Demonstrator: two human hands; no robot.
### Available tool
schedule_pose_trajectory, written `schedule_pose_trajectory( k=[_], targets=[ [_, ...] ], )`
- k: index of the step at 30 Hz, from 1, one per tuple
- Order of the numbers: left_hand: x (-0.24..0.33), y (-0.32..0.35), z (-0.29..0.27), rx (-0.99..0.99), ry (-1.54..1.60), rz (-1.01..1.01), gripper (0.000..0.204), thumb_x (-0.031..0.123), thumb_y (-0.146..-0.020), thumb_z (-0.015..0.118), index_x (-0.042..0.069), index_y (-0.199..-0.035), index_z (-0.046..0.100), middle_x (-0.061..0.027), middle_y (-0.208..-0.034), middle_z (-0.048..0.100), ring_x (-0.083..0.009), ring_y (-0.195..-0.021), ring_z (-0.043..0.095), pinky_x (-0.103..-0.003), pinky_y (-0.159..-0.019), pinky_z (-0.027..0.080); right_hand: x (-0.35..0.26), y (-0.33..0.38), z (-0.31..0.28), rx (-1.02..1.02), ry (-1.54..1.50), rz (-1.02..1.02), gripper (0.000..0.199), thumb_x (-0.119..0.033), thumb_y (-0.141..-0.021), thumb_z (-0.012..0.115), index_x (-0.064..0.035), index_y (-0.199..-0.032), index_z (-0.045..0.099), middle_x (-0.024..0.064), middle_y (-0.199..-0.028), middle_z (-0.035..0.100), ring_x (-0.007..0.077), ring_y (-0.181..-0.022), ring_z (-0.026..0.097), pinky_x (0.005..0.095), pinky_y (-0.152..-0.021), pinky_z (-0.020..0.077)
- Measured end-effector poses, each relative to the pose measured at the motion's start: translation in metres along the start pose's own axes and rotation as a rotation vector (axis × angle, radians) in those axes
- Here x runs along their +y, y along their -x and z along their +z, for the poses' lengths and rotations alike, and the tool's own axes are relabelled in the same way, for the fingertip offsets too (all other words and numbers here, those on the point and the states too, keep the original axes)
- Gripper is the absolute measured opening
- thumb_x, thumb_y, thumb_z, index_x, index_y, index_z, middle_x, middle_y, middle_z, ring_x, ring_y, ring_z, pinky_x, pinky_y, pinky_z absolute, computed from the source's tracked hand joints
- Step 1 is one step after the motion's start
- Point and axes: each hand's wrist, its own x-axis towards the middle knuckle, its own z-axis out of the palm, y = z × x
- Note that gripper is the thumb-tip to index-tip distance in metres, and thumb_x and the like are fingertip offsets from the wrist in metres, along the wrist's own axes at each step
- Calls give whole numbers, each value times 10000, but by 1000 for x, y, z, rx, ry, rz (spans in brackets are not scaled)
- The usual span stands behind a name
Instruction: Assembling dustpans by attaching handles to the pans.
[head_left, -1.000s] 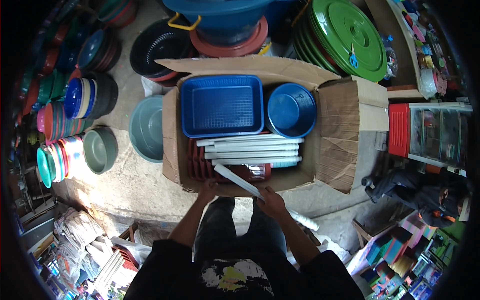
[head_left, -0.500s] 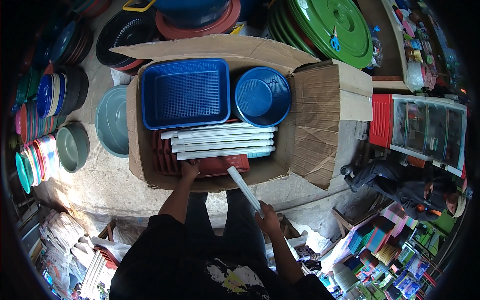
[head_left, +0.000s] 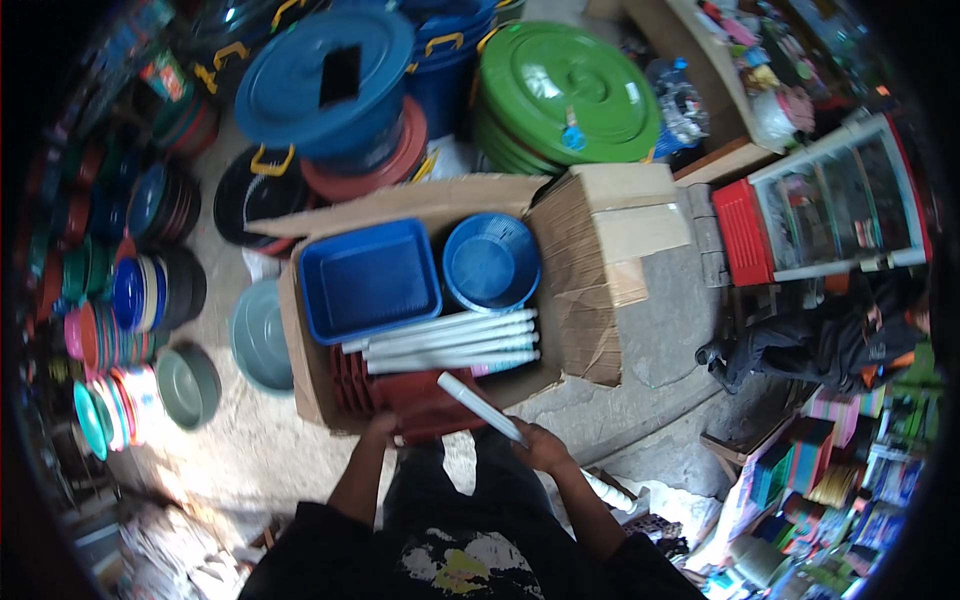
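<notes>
In front of me an open cardboard box (head_left: 310, 405) holds a blue rectangular basket (head_left: 370, 275), a round blue basket (head_left: 490, 262) and a bundle of white plastic tubes (head_left: 450, 345). Red plastic pieces lie below the tubes, some slotted. My left hand (head_left: 376, 432) is at the box's near side, closed on the left edge of a flat red plastic piece (head_left: 435, 405); blur and the piece partly hide its fingers. A long white plastic tube (head_left: 480, 405) slants through my closed right hand (head_left: 541, 447), its upper end over the red piece.
Lidded tubs, one blue (head_left: 290, 85) and one green (head_left: 600, 90), stand behind the box. Stacked basins (head_left: 150, 290) line the left. At right are a glass-fronted cabinet (head_left: 830, 210) and a seated person (head_left: 800, 330). A box flap (head_left: 575, 300) sticks out rightward.
My view has tilted up, so the box sits lower in it. My left hand has come back towards me with the red piece's near edge. The right hand still holds the white tube.
</notes>
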Motion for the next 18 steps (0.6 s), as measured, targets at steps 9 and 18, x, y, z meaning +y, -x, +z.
schedule_pose_trajectory(
  k=[9,18],
  targets=[
    [5,167,-19,37,63,680,567,-88,-656,501,2,-1215,471,-142,-882,607,-284,-630,632,-429,-488,525,-58,22,-61,-124,55,-77,579,-431,-948,484,-247,-1463,294,212,-1112,626,397,-999,610,482,-865,487],
    [141,299,108,-20,-265,1486,611,-80,-730,557,-44,-1328,437,-146,-1261,537,-248,-1192,522,-354,-1016,411,-96,87,-206,253,138,-157,527,-511,-935,476,-213,-1368,442,198,-923,666,392,-820,643,486,-705,512]
  ],
)
